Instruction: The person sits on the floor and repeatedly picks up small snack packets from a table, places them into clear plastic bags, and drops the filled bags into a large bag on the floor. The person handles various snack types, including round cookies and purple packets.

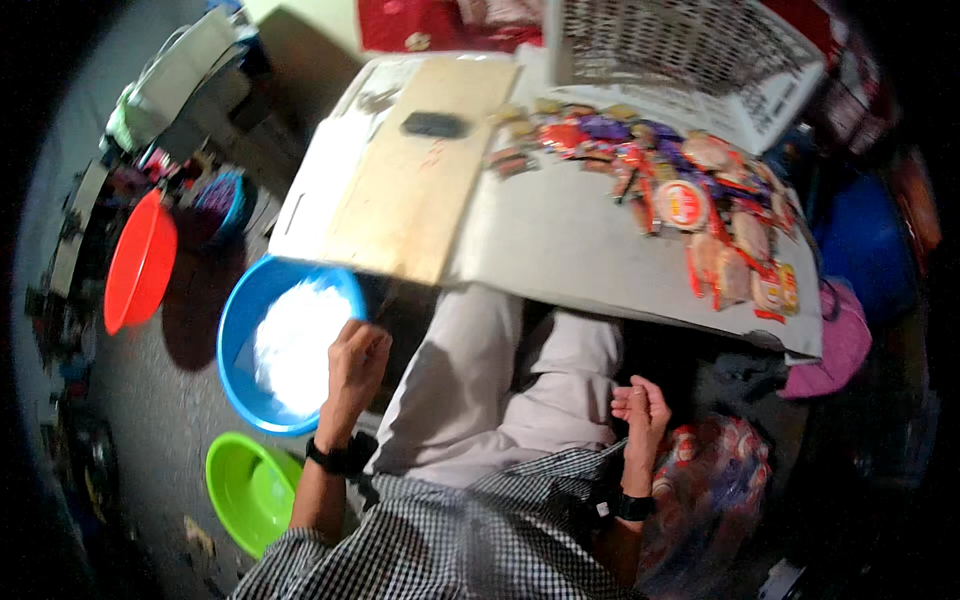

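My left hand (360, 351) is curled closed at the right rim of a blue plastic basin (232, 367). Nothing shows between its fingers. Inside the basin lies a bright white mass (300, 349), too overexposed to make out. By my right thigh, my right hand (642, 403) is half curled, palm up, and I see nothing in it. Below and beside it is a clear bag of red-and-white wrapped items (709, 472). On the table ahead, a pile of packaged goods in red, purple and clear wrappers (682, 204) spreads along the right side.
A wooden board (420, 202) with a dark block (435, 125) lies across the table (540, 240). Behind the pile leans a white plastic crate (675, 52). A green basin (251, 495) and a red basin (141, 262) are to my left. Pink fabric (832, 345) shows at right.
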